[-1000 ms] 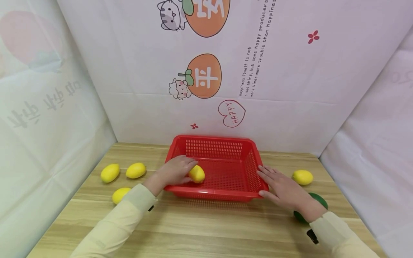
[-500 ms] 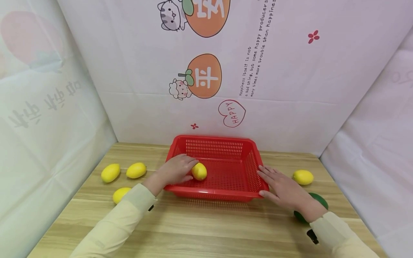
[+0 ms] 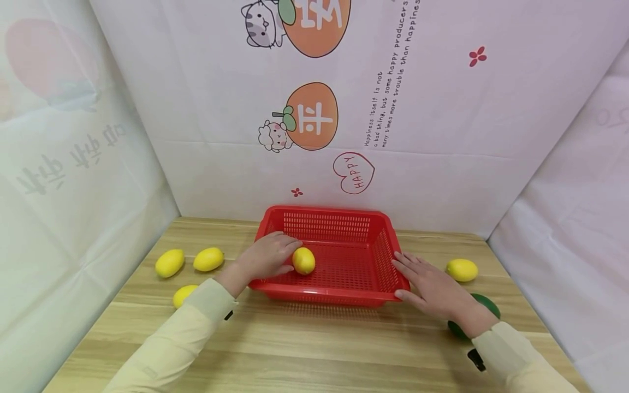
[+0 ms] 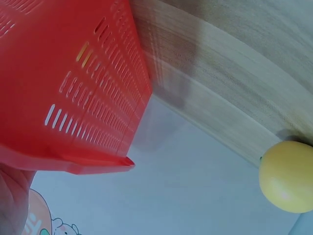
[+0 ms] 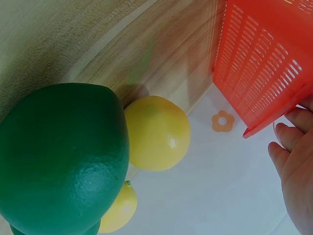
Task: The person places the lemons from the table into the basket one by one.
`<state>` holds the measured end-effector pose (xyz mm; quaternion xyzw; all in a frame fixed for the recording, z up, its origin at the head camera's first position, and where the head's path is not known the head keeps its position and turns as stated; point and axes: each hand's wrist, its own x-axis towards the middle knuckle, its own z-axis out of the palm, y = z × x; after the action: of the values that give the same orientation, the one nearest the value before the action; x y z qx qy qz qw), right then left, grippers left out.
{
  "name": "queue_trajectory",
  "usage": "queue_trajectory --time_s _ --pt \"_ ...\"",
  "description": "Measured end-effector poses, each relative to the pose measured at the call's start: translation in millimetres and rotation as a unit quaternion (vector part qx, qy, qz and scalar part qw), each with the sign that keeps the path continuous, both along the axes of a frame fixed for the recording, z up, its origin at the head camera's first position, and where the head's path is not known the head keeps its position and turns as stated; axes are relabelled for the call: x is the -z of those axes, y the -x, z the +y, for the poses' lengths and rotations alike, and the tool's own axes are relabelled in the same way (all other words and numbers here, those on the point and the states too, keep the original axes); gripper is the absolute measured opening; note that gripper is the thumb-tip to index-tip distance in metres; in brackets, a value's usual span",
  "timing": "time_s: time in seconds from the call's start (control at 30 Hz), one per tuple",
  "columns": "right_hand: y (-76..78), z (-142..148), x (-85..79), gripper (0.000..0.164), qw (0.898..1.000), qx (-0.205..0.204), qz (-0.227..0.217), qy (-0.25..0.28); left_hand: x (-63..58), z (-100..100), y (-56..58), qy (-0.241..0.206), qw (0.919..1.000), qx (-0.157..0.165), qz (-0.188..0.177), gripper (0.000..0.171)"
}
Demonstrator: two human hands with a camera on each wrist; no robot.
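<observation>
A red plastic basket (image 3: 328, 295) with slotted walls stands at the middle of the table's back. Inside it, toward the left, lies a yellow lemon (image 3: 304, 261). My left hand (image 3: 265, 256) reaches over the basket's left rim, its fingers loosely bent right beside the lemon and not wrapped round it. At the right rim, my right hand (image 3: 432, 286) touches the basket with its fingers extended. Only a small part of the left hand (image 4: 13, 198) shows in the left wrist view, below the rim. Fingers of the right hand (image 5: 296, 147) lie by the rim in the right wrist view.
Left of the basket lie three lemons, one (image 3: 184, 296) partly behind the left sleeve. Another lemon (image 3: 462, 270) sits to the right. Smooth dark green fruit (image 3: 485, 307) is partly hidden behind the right wrist. A white printed cloth (image 3: 417, 185) rises behind the wooden table (image 3: 314, 349).
The lemon has left the left hand's fingers and shifted slightly right and back within the basket. The left hand has moved up a little; the right hand stays at the rim.
</observation>
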<state>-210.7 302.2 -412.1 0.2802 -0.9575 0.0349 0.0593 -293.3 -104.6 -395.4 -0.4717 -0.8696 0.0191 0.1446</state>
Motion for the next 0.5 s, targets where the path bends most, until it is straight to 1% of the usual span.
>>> queue_trajectory --time_s 0.17,0.3,0.4,0.5 --pt "0.0 0.3 0.0 0.082 1.000 0.000 0.002 0.000 -4.9 -1.3 -2.5 -0.003 1.0000 0.001 0.003 0.062" --pt "-0.1 0.5 -0.1 0.082 1.000 -0.001 0.003 0.000 -8.7 -3.2 -4.6 -0.007 1.0000 -0.005 -0.003 0.064" --pt "-0.3 0.5 0.1 0.082 1.000 0.000 0.004 -0.001 -11.0 -5.2 -4.9 -0.016 0.9998 -0.006 -0.006 0.064" --pt "-0.4 0.6 0.4 0.083 1.000 0.000 0.005 -0.001 -13.6 -8.3 -5.0 -0.027 0.9996 -0.006 0.000 0.064"
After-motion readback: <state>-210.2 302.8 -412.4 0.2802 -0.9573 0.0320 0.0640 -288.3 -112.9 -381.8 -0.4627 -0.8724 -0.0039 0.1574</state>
